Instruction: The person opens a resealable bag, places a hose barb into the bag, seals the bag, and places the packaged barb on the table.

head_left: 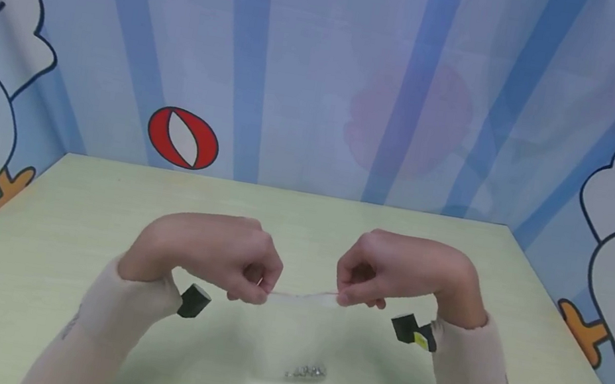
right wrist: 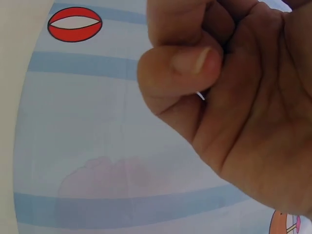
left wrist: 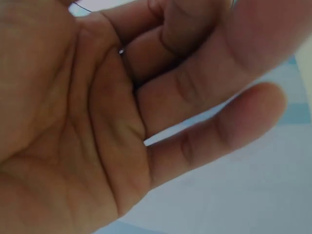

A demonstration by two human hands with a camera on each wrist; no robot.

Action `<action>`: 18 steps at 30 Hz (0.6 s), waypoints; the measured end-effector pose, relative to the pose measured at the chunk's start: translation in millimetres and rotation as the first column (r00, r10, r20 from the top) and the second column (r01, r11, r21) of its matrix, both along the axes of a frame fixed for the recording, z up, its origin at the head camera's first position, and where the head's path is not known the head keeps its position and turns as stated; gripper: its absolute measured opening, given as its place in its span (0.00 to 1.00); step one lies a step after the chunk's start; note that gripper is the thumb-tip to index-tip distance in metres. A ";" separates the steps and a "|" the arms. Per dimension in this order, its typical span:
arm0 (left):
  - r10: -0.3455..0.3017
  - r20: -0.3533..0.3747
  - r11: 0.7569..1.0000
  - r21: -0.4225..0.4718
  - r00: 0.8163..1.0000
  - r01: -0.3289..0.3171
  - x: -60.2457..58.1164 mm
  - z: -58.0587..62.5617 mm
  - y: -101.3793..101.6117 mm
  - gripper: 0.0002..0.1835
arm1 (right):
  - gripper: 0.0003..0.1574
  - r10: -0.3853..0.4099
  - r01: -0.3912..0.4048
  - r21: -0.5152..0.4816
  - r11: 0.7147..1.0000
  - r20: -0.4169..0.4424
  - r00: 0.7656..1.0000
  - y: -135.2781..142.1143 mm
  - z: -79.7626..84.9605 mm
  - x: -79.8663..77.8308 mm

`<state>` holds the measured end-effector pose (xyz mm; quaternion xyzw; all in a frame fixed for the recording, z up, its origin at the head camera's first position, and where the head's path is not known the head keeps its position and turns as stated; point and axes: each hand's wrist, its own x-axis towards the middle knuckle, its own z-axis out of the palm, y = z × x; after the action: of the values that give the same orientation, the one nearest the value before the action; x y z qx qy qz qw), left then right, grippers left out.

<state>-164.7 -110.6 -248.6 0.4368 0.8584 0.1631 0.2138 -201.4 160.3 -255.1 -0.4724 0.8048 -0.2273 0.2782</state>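
Observation:
Between the two hands stretches the top edge of a thin see-through sheet, apparently a clear plastic bag, in the head view. My left hand pinches its left end between thumb and forefinger; my right hand pinches the right end the same way. Below it sits a small cluster of shiny silver pieces; whether they lie inside the bag or on the table, I cannot tell. In the wrist views, the left palm and right palm show, with the pinched edge hidden.
A pale yellow-green table spreads under both hands. Behind it stands a blue striped backdrop printed with a red and white ball. Cartoon-printed side panels rise at left and right. Small black devices sit at the wrists.

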 end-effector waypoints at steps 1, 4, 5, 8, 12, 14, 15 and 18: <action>-0.003 0.005 1.000 0.001 1.000 0.003 -3.9 -2.9 0.5 0.10 | 0.12 -0.003 0.003 0.005 1.000 0.002 1.000 0.2 -2.2 -2.6; -0.007 0.022 1.000 0.006 1.000 0.007 -17.3 -12.3 2.7 0.11 | 0.12 -0.011 0.011 0.012 1.000 0.006 1.000 1.5 -10.5 -12.8; -0.006 0.026 1.000 0.007 1.000 0.006 -21.9 -15.2 3.4 0.11 | 0.11 -0.016 0.016 0.010 1.000 0.010 1.000 2.3 -13.2 -16.6; 0.010 0.024 1.000 0.005 1.000 -0.010 -35.8 -24.2 4.0 0.10 | 0.10 -0.035 0.035 -0.013 0.999 0.028 0.999 5.2 -21.0 -27.8; 0.051 0.025 0.998 0.025 0.998 -0.051 -53.6 -37.5 1.2 0.08 | 0.07 -0.057 0.061 -0.067 0.996 0.069 0.996 6.5 -32.7 -41.2; 0.066 0.044 0.997 0.045 0.997 -0.068 -61.6 -45.1 -1.2 0.07 | 0.06 -0.057 0.067 -0.098 0.993 0.097 0.994 5.3 -40.0 -47.6; 0.074 0.058 0.995 0.057 0.996 -0.077 -65.3 -49.5 -2.8 0.07 | 0.06 -0.053 0.065 -0.110 0.992 0.108 0.993 4.0 -44.1 -51.2; 0.091 0.089 0.992 0.080 0.992 -0.098 -75.5 -62.7 -7.5 0.06 | 0.06 -0.048 0.067 -0.141 0.988 0.138 0.989 -0.9 -57.0 -61.7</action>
<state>-240.2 -118.1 -311.3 0.3970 0.8606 0.2276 0.2235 -263.1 159.5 -312.1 -0.4517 0.7788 -0.3248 0.2899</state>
